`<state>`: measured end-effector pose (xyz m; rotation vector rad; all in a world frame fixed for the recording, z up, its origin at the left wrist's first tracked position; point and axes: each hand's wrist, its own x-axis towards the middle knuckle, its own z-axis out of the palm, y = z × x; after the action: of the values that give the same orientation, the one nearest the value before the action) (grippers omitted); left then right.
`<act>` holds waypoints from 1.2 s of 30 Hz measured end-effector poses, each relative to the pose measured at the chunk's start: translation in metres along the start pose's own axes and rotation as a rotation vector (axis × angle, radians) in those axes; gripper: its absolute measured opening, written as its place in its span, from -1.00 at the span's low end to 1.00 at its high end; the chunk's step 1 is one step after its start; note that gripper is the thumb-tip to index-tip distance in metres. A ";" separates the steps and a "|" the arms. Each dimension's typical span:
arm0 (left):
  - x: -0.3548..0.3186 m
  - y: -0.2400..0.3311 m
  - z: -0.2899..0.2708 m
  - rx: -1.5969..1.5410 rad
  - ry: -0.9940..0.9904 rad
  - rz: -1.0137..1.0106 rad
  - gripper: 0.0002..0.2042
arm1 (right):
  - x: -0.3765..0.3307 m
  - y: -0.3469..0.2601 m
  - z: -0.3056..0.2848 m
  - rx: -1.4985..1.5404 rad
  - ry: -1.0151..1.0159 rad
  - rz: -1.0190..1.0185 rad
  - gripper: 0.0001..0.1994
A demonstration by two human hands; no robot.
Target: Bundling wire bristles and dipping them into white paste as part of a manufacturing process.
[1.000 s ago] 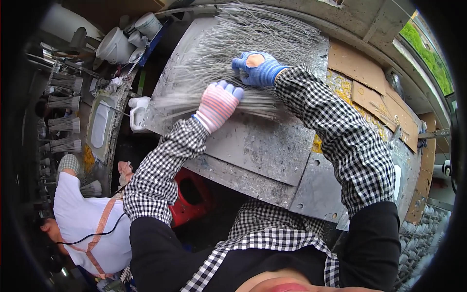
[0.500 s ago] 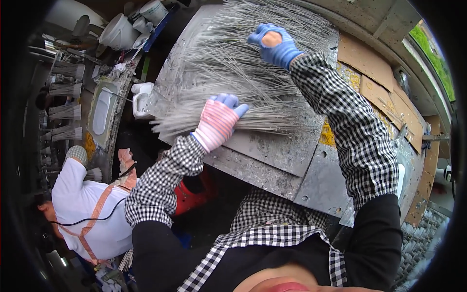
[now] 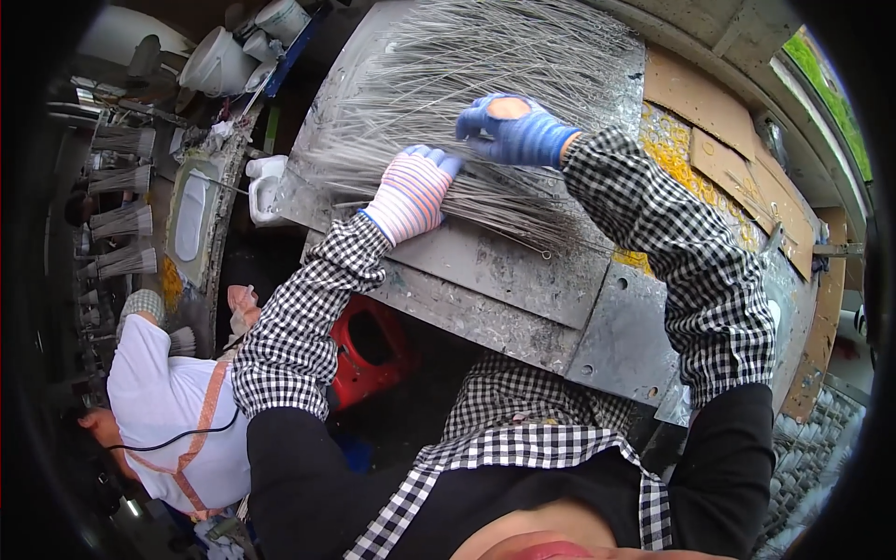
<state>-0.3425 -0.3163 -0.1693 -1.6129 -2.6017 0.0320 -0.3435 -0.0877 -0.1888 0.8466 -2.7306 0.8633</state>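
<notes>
A large fan of thin metal wires lies spread on a grey metal work table. My left hand, in a pink and white striped glove, presses flat on the near end of the wires where they bunch together. My right hand, in a blue glove, rests on top of the wires a little farther in, fingers spread over them. Both sleeves are black and white checked. Whether either hand grips wires I cannot tell; they appear to press down.
A person in a white shirt with orange straps works at the lower left. A red container sits under the table edge. White buckets and bundles of wire stand at the left. Cardboard sheets lie at the right.
Both hands have shifted along the wire bundle: my right hand moved down and closer to my left, and my left hand moved up onto the bunched ends.
</notes>
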 end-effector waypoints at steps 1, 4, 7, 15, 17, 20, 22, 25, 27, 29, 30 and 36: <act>-0.003 0.000 0.001 -0.007 -0.046 0.014 -0.48 | 0.003 -0.003 0.004 0.035 -0.029 -0.045 -0.85; -0.017 0.010 -0.001 0.010 -0.049 0.006 -0.56 | 0.011 -0.001 0.025 -0.231 -0.099 -0.114 -0.85; -0.038 0.027 -0.010 -0.012 -0.175 -0.044 -0.58 | 0.017 0.022 0.016 -0.267 0.018 -0.089 -0.85; -0.063 0.047 -0.016 -0.100 -0.148 -0.022 -0.57 | 0.026 0.031 0.019 -0.439 0.036 0.117 -0.87; -0.060 0.045 -0.016 0.028 -0.118 0.028 -0.54 | 0.028 0.021 0.017 -0.440 -0.013 0.165 -0.83; -0.066 0.032 0.004 0.013 -0.090 0.087 -0.69 | 0.033 0.005 0.025 -0.376 0.044 -0.028 -0.72; -0.066 0.036 0.001 0.046 -0.081 0.098 -0.79 | 0.034 -0.007 0.035 -0.373 0.076 -0.134 -0.73; -0.054 0.046 -0.004 0.133 -0.129 0.141 -0.80 | 0.042 0.000 0.045 -0.430 -0.035 -0.240 -0.76; -0.039 0.045 -0.005 0.138 -0.132 0.161 -0.84 | 0.047 0.029 0.054 -0.501 0.045 0.042 -0.77; -0.048 0.039 -0.007 0.094 -0.157 0.161 -0.85 | 0.059 0.022 0.038 -0.484 0.008 0.240 -0.77; -0.047 0.038 -0.010 0.102 -0.154 0.163 -0.82 | 0.060 0.027 0.036 -0.386 0.023 0.276 -0.78; -0.093 0.039 -0.078 0.102 -0.104 0.052 -0.63 | 0.049 0.041 0.021 -0.188 0.014 0.224 -0.74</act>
<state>-0.2610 -0.3838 -0.0996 -1.6861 -2.5846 0.2547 -0.4069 -0.0952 -0.2114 0.5053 -2.8754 0.6307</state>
